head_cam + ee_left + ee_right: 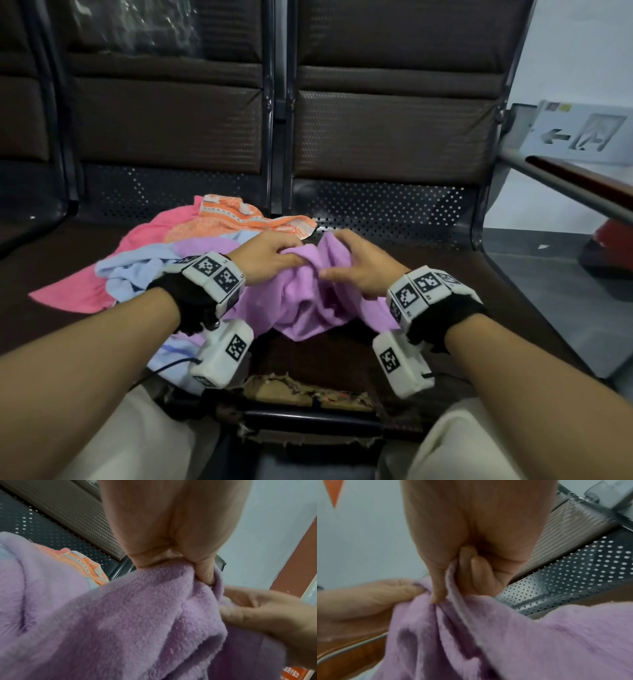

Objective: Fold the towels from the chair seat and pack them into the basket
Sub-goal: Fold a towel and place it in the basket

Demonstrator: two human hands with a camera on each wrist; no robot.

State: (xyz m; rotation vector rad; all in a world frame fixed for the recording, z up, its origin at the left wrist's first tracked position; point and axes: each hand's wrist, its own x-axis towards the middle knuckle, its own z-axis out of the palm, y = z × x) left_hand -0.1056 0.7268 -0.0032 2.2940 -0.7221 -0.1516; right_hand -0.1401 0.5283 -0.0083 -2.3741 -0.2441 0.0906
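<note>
A crumpled purple towel (308, 301) lies on the dark chair seat (428, 274) in front of me. My left hand (274, 257) pinches a fold of the purple towel (120, 615) near its far edge. My right hand (356, 263) grips the same towel (539, 642) a little to the right, fingers curled round the cloth. The two hands sit close together. Left of them lies a heap with a light blue towel (137, 270), a pink towel (144, 240) and an orange patterned towel (239, 216). No basket shows in any view.
Padded brown backrests (394, 137) rise behind the seats, with perforated metal (394, 212) below them. A metal armrest (565, 185) runs along the right. The seat's front edge (308, 390) is torn. My legs in light trousers (479, 445) are below.
</note>
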